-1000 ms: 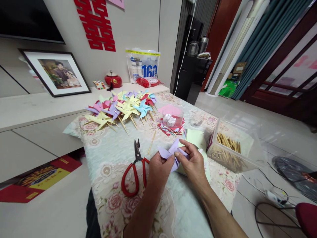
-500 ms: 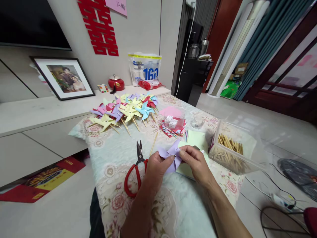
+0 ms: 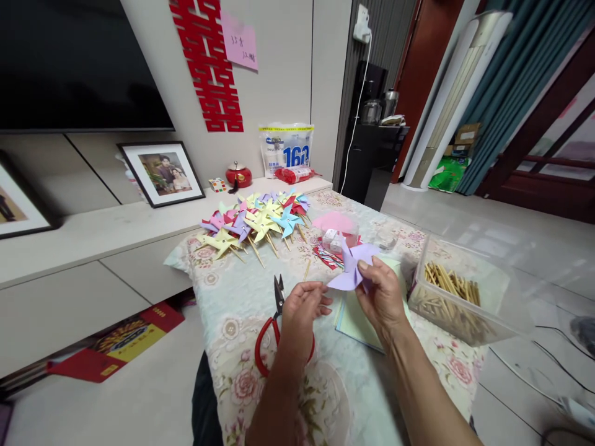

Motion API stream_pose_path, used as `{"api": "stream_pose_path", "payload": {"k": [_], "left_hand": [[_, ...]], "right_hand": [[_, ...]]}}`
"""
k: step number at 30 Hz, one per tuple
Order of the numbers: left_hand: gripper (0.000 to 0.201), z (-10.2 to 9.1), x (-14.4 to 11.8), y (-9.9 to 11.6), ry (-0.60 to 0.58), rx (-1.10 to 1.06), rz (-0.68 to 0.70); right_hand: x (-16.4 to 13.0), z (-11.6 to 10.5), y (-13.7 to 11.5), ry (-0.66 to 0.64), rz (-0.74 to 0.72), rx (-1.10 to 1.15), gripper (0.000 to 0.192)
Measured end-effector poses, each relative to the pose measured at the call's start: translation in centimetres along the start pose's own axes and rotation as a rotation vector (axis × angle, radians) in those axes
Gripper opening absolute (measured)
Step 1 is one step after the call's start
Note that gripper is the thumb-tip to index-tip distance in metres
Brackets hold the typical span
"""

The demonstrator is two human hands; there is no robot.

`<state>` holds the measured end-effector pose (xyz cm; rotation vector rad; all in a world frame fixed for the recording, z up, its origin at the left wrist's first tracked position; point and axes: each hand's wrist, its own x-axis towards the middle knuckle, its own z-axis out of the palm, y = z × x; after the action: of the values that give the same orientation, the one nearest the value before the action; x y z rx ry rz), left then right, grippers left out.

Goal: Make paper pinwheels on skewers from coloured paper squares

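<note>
At the far left of the worktop point(image 3: 260, 396) lies the pile of finished pinwheels point(image 3: 253, 224), with the red scissors point(image 3: 274, 328) nearer you. Your left hand point(image 3: 301, 310) hovers over the scissors, fingers loosely curled and holding nothing. Your right hand point(image 3: 383, 296) pinches the purple pinwheel point(image 3: 352, 267) just above the green paper sheets point(image 3: 357, 313). Keep that pinch on the centre so the folded tips stay gathered. The box of sticks point(image 3: 458, 296) sits on the right.
</note>
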<state>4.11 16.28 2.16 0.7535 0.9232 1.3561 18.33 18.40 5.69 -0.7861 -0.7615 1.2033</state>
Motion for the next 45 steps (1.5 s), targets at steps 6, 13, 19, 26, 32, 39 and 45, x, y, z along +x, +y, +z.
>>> {"api": "stream_pose_path", "payload": {"k": [6, 13, 19, 26, 32, 39, 45], "left_hand": [[0.016, -1.7, 2.6, 0.3, 0.171, 0.85, 0.174], [0.015, -0.8, 8.7, 1.3, 0.153, 1.149, 0.196], [0.02, 0.3, 10.7, 1.5, 0.138, 1.092, 0.112], [0.028, 0.8, 6.2, 4.4, 0.082, 0.679, 0.098], [0.051, 0.5, -1.6, 7.4, 0.006, 0.033, -0.013], [0.051, -0.1, -6.1, 7.9, 0.068, -0.137, -0.083], [0.044, 0.1, -8.2, 7.4, 0.062, -0.128, -0.128]], "right_hand": [[-0.5, 0.4, 1.8, -0.198, 0.116, 0.173, 0.025], [-1.5, -0.1, 1.6, -0.452, 0.199, 0.313, 0.03], [-1.4, 0.0, 2.0, -0.436, 0.227, 0.408, 0.025], [-1.4, -0.2, 1.8, -0.419, 0.205, 0.399, 0.03], [-2.3, -0.3, 1.3, -0.424, 0.205, 0.271, 0.033], [-5.8, -0.8, 0.4, -0.374, 0.21, 0.16, 0.033], [-9.1, -1.1, -1.9, -0.452, 0.027, -0.225, 0.021]]}}
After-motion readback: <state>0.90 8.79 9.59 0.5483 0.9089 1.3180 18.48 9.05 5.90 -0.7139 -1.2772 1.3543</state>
